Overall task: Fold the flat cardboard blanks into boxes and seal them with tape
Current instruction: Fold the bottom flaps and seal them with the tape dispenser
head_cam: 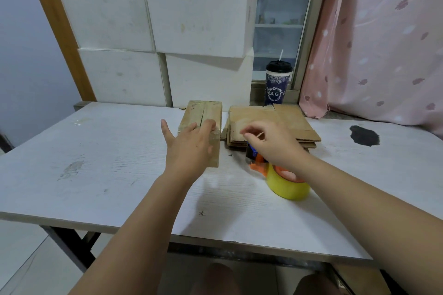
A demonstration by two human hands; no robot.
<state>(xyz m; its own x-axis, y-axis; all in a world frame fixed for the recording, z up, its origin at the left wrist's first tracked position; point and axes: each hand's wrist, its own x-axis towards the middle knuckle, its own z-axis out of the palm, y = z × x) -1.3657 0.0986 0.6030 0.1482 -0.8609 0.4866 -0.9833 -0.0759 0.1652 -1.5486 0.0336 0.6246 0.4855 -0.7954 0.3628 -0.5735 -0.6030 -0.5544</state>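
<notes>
- The person's knees (217, 279) were closest, down under the edge of the white table (96, 163).
- Two bare arms reached out over the table.
- The left hand (189, 143) lay flat on the near end of the folded cardboard box (203, 112). Its fingers were straight and close together on the top, and the thumb stuck out wide to the side.
- The box sat in the middle of the table, with the line where its two top flaps met running away from the person.
- The right hand (271, 141) was just above the tape dispenser (257, 161) and its yellow tape roll (287, 187). Its fingers were curled, and the thumb and first finger were close together. It was too blurry to tell if they pinched a bit of tape.
- A stack of flat cardboard blanks (287, 117) lay just right of the box, behind that hand.
- The step looked like closing the box with tape.
- To do it well, the left hand should press both flaps down so they meet with no gap. The tape should go straight along that line and a little way down each end. Then rub it flat so it sticks.
- A drink cup with a straw (278, 84) stood at the back, near a pink curtain (371, 43).
</notes>
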